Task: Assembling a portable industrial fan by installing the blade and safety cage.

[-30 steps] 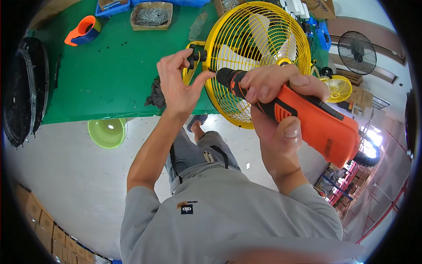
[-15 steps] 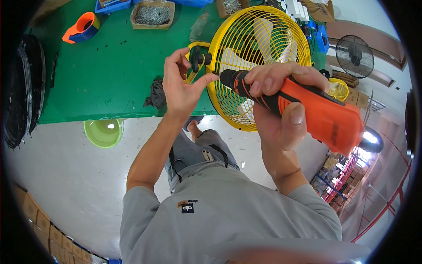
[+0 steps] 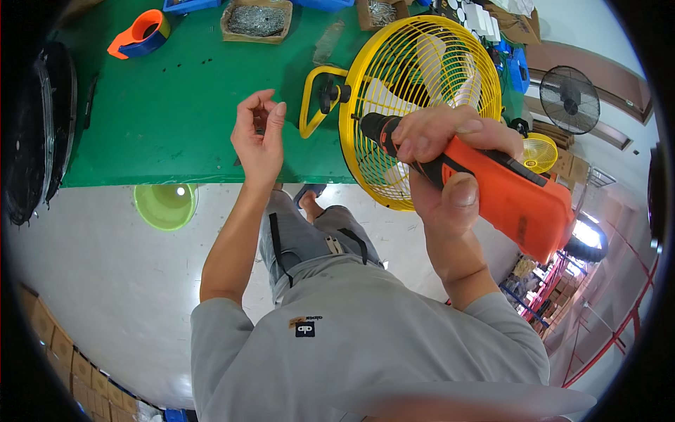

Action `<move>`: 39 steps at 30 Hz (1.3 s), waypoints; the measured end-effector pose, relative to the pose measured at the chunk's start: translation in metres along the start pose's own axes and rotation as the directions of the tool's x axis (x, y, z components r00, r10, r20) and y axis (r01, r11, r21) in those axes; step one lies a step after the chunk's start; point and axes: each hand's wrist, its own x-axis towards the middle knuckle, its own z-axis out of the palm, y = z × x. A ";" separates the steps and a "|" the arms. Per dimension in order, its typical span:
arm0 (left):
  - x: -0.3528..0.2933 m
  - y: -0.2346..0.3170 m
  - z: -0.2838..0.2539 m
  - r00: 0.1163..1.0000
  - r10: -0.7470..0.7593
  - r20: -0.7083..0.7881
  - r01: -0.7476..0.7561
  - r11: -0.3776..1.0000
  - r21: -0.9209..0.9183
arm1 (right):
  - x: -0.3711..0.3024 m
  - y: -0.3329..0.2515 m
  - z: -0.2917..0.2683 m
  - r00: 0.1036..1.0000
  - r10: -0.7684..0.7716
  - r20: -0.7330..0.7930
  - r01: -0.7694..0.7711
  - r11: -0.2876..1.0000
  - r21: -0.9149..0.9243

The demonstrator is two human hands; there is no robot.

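The right hand (image 3: 439, 165) is clenched around an orange cordless screwdriver (image 3: 492, 190), its thumb pressed on the orange body and its fingers wrapped over the black nose. The tool's black front end lies against the wire guard of a yellow fan (image 3: 420, 105), which stands tilted at the near edge of the green tabletop (image 3: 176, 105), partly overhanging it.

The left hand (image 3: 259, 137) is raised above the tabletop, just left of the fan's yellow tubular stand (image 3: 314, 102) and apart from it. Its fingers are curled with thumb and fingertips pinched close together; whether a small part sits between them I cannot tell.

Farther back on the tabletop lie an orange and blue tape dispenser (image 3: 139, 34) and an open cardboard box of small metal parts (image 3: 256, 19). On the floor below the tabletop's edge stands a light green basin (image 3: 166, 205). A black fan guard (image 3: 35, 133) leans at the far left, and a black pedestal fan (image 3: 571, 100) stands off to the right.
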 end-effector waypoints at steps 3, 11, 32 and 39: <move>0.006 -0.002 -0.011 1.000 0.022 0.020 -0.024 0.996 0.081 | 0.000 0.002 0.000 1.000 -0.017 0.007 0.017 1.000 -0.009; 0.029 -0.034 -0.054 0.997 0.071 0.012 -0.069 0.897 0.436 | 0.000 0.011 -0.003 0.993 -0.099 0.062 0.093 0.992 0.086; 0.180 -0.093 -0.132 0.950 0.268 -0.160 0.025 0.444 0.896 | 0.007 0.004 -0.015 0.969 -0.144 0.201 0.127 0.987 0.098; 0.152 -0.036 -0.093 0.979 0.057 -0.198 0.039 0.892 0.450 | -0.001 -0.050 -0.023 0.997 -0.080 -0.020 0.082 0.983 0.163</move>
